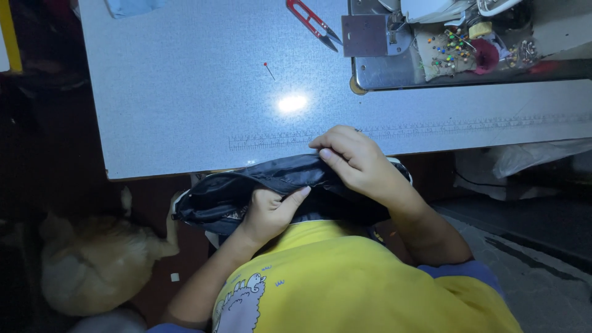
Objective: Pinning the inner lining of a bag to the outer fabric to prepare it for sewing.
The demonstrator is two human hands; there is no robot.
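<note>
I hold a black fabric bag point(246, 188) against my lap, just below the near edge of the grey sewing table point(185, 111). My left hand point(268, 213) grips the bag from underneath, thumb pressed on its front face. My right hand point(354, 161) curls over the bag's top edge, fingers pinching the fabric. A zipper runs along the bag's left end. My yellow shirt fills the bottom of the view.
Red thread snips point(311, 21) lie at the table's far edge beside the sewing machine base point(382, 37). A pincushion point(450, 52) with coloured pins sits on the machine. One red-headed pin point(268, 69) lies loose on the table. A tan furry animal point(92, 265) rests on the floor, left.
</note>
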